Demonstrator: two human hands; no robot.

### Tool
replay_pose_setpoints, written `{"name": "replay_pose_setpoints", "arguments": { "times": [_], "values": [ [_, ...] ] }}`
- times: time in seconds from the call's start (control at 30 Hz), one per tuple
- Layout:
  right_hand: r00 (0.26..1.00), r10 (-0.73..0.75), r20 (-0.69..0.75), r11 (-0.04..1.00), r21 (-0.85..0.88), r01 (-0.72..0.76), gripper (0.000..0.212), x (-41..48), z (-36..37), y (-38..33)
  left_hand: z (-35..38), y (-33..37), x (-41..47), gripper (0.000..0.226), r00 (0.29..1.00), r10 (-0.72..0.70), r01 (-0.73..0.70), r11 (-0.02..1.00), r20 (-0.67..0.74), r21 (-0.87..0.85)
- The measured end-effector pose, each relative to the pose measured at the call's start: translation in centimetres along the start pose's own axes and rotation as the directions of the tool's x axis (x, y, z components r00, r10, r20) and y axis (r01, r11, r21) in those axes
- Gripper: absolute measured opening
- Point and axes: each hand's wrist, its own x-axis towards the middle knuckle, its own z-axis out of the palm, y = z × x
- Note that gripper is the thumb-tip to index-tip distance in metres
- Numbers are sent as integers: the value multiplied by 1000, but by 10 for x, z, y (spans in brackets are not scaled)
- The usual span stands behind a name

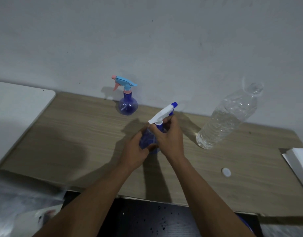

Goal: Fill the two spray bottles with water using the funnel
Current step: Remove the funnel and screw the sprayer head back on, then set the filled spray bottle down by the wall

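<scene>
A blue spray bottle with a white trigger head stands at the middle of the wooden table. My left hand is wrapped around its body. My right hand grips its neck, just under the head. A second blue spray bottle with a light blue and pink head stands upright by the wall. A clear water bottle, open at the top and partly full, stands to the right. Its white cap lies on the table. No funnel is in view.
A white board lies at the left edge of the table. A white box or sheet sits at the right edge. Water drops speckle the dark surface below the table's front edge. A grey wall backs the table.
</scene>
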Motion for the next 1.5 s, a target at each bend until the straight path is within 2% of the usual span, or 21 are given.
{"name": "replay_pose_setpoints", "arguments": {
  "times": [0.1,0.17,0.3,0.5,0.63,0.87,0.93,1.03,1.1,1.13,1.17,1.23,1.33,1.43,1.5],
  "values": [
    [998,-58,18,998,-32,58,23,-3,-1,5,0,0,-1,69,1000,-2,1,1000,-5,-20],
    [997,-78,25,996,-36,79,14,-3,-2,6,0,5,-3,65,1000,6,-6,1000,-10,-9],
    [1000,-21,-5,1000,-7,21,27,-2,2,2,-1,6,-3,63,1000,8,-8,1000,-11,-9],
    [994,-88,58,994,-66,92,9,-2,-1,6,-6,4,-4,70,999,32,-33,999,32,36],
    [995,-87,43,993,-79,91,17,-2,2,2,-2,0,-6,72,999,15,-14,999,-28,48],
    [997,-61,-46,998,-6,61,18,-12,11,3,5,0,-11,69,996,-18,23,998,-86,52],
    [995,-27,-94,999,17,29,27,-14,12,2,7,3,-13,65,995,-9,17,996,-96,83],
    [984,57,-171,997,69,-45,54,-14,15,-1,13,6,-20,60,989,37,7,955,-145,296],
    [981,68,-182,997,43,-61,69,-7,16,-1,21,10,-24,36,979,57,22,925,-196,380],
    [985,56,-163,998,5,-56,74,-3,16,0,24,10,-24,24,975,15,67,931,-222,358],
    [990,49,-131,998,-33,-54,77,1,15,0,25,10,-25,26,979,37,37,934,-200,355],
    [997,42,-63,997,-67,-46,74,4,14,-4,24,14,-28,50,989,-4,51,945,-145,322],
    [1000,23,-13,995,-94,-25,60,3,13,-8,0,25,-40,51,1000,-19,15,935,7,354],
    [998,41,41,993,-109,-36,52,-8,11,-19,-38,32,-53,55,999,31,-9,871,-37,491],
    [996,46,82,992,-125,-36,35,-18,9,-29,-67,32,-60,58,995,80,-29,803,-59,596]
  ]
}}
